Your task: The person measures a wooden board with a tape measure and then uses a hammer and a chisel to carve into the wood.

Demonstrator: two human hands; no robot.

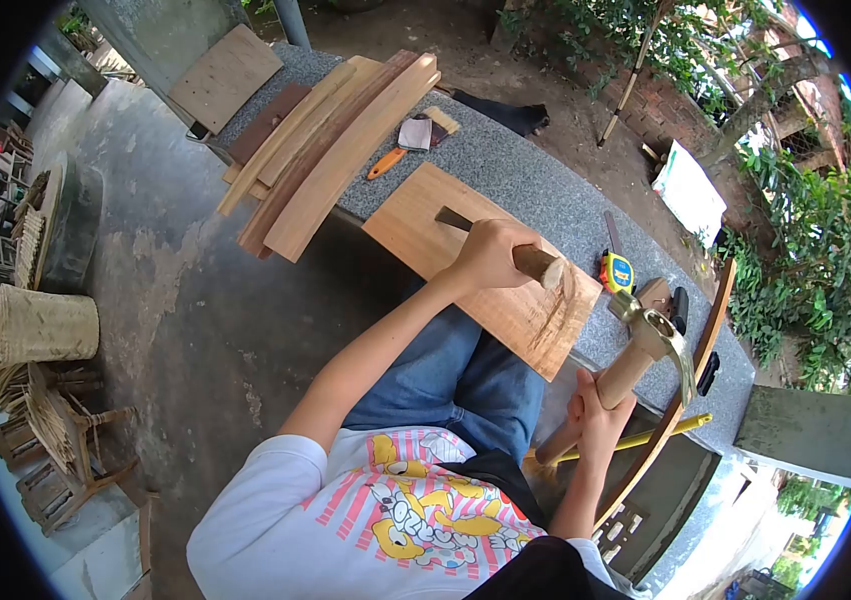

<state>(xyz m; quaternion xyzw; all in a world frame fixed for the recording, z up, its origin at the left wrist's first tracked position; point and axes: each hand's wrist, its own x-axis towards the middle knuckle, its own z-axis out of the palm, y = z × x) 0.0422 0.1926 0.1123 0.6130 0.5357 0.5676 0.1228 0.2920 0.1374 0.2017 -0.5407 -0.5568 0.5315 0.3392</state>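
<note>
My left hand (493, 252) is closed around the wooden handle (539, 267) of a chisel, whose dark, flat blade (453, 218) points toward the board's far left end. Beneath it lies a flat, light brown wooden board (415, 222), partly over the bench edge and above my lap. To the right, my right hand (602, 410) grips the wooden handle of a claw hammer (660, 338). The hammer's metal head is raised beside the board's right end, apart from the chisel.
Curved wooden pieces (345, 150) are stacked on the granite bench (535, 170) at left. An orange-handled brush (385, 164) lies near them. A yellow tape measure (617, 272) and a long curved wooden strip (690, 385) are at right. A woven basket (45, 322) stands on the floor.
</note>
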